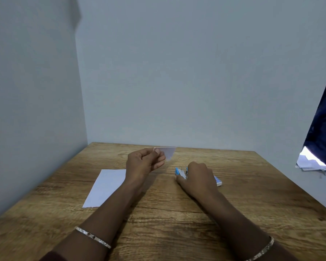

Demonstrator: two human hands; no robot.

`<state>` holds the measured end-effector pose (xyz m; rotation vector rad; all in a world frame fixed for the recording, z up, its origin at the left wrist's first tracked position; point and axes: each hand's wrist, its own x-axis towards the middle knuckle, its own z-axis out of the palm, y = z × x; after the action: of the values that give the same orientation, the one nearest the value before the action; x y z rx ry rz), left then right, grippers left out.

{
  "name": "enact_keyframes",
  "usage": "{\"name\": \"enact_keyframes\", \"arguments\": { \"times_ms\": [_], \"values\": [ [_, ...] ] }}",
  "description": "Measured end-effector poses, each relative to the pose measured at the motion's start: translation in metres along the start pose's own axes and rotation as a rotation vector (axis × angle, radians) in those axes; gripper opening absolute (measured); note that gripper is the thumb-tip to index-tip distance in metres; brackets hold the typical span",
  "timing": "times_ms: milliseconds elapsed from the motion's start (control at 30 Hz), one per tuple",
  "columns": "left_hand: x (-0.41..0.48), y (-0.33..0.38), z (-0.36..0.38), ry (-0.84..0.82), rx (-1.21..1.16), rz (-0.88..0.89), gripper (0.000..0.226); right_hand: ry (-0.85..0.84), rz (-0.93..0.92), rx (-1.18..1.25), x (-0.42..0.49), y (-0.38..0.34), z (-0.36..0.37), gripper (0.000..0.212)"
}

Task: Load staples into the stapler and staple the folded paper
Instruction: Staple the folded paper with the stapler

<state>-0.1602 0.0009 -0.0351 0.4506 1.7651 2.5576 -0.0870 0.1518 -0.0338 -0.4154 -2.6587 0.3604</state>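
Observation:
My left hand (145, 162) is raised a little above the wooden table (233, 204) and pinches a small folded piece of white paper (168, 152) between thumb and fingers. My right hand (198, 178) rests on the table over a small blue and silver stapler (180, 172), fingers curled around it; most of the stapler is hidden under the hand. A small blue and white staple box (218, 181) lies on the table just behind and right of my right hand, partly hidden.
A flat white sheet of paper (105, 187) lies on the table to the left of my left forearm. Grey walls close the table at the back and left. A dark blue curtain (322, 129) hangs at the right, with papers (309, 162) beneath it.

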Motion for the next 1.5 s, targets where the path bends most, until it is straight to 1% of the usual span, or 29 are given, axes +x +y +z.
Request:
{"name": "enact_keyframes", "arguments": {
  "times_ms": [100, 167, 233, 300, 367, 433, 500, 533, 567, 667, 767, 833, 867, 933, 1000, 1067, 1233, 1400, 1500],
  "values": [
    [0.000, 0.001, -0.001, -0.011, 0.029, -0.002, 0.027, -0.037, 0.004, -0.009, 0.000, 0.001, 0.003, 0.039],
    [-0.002, 0.002, -0.001, 0.001, 0.072, -0.005, 0.028, -0.050, 0.028, -0.011, -0.001, 0.002, 0.001, 0.049],
    [-0.003, 0.003, 0.000, 0.020, 0.111, -0.010, 0.031, -0.025, 0.055, -0.024, -0.003, 0.001, -0.004, 0.057],
    [-0.004, 0.005, 0.000, 0.031, 0.131, -0.011, 0.031, 0.076, 0.076, -0.019, -0.004, -0.004, -0.011, 0.055],
    [-0.005, 0.007, 0.000, 0.034, 0.148, -0.006, 0.030, 0.252, 0.063, 0.102, -0.005, -0.008, -0.020, 0.048],
    [-0.006, 0.008, 0.000, 0.023, 0.149, -0.007, 0.031, 0.434, -0.071, 0.264, -0.004, -0.010, -0.026, 0.033],
    [-0.007, 0.008, 0.001, -0.015, 0.134, -0.016, 0.030, 0.504, -0.197, 0.395, 0.000, -0.010, -0.027, 0.017],
    [-0.008, 0.008, 0.002, -0.038, 0.126, -0.022, 0.029, 0.482, -0.206, 0.474, 0.001, -0.010, -0.026, 0.015],
    [-0.008, 0.008, 0.002, -0.060, 0.123, -0.025, 0.028, 0.423, -0.181, 0.571, 0.002, -0.010, -0.023, 0.015],
    [-0.010, 0.008, 0.003, -0.118, 0.116, -0.030, 0.032, 0.228, -0.022, 0.818, 0.006, -0.009, -0.009, 0.012],
    [-0.010, 0.008, 0.003, -0.139, 0.137, -0.034, 0.038, 0.180, 0.042, 0.896, 0.010, -0.005, 0.001, 0.014],
    [-0.009, 0.008, 0.003, -0.137, 0.210, -0.008, 0.041, 0.175, 0.052, 0.934, 0.011, -0.005, 0.002, 0.014],
    [-0.009, 0.008, 0.002, -0.135, 0.243, 0.006, 0.039, 0.171, 0.057, 0.951, 0.012, -0.005, 0.002, 0.014],
    [-0.009, 0.007, 0.002, -0.140, 0.253, 0.023, 0.027, 0.159, 0.060, 0.962, 0.012, -0.004, 0.001, 0.014],
    [-0.009, 0.007, 0.002, -0.152, 0.220, 0.036, 0.009, 0.150, 0.053, 0.957, 0.012, -0.004, 0.001, 0.013],
    [-0.009, 0.006, 0.002, -0.156, 0.215, 0.052, 0.003, 0.140, 0.042, 0.937, 0.011, -0.004, 0.001, 0.012],
    [-0.006, 0.003, 0.001, -0.152, 0.250, 0.072, 0.009, 0.121, -0.011, 0.882, 0.009, -0.008, 0.002, 0.011],
    [-0.008, 0.002, 0.001, -0.219, 0.213, 0.054, 0.017, 0.131, 0.008, 0.877, 0.010, -0.006, 0.002, 0.011],
    [-0.009, 0.002, 0.002, -0.206, 0.223, 0.058, 0.025, 0.134, 0.006, 0.879, 0.010, -0.006, 0.002, 0.011]
  ]
}}
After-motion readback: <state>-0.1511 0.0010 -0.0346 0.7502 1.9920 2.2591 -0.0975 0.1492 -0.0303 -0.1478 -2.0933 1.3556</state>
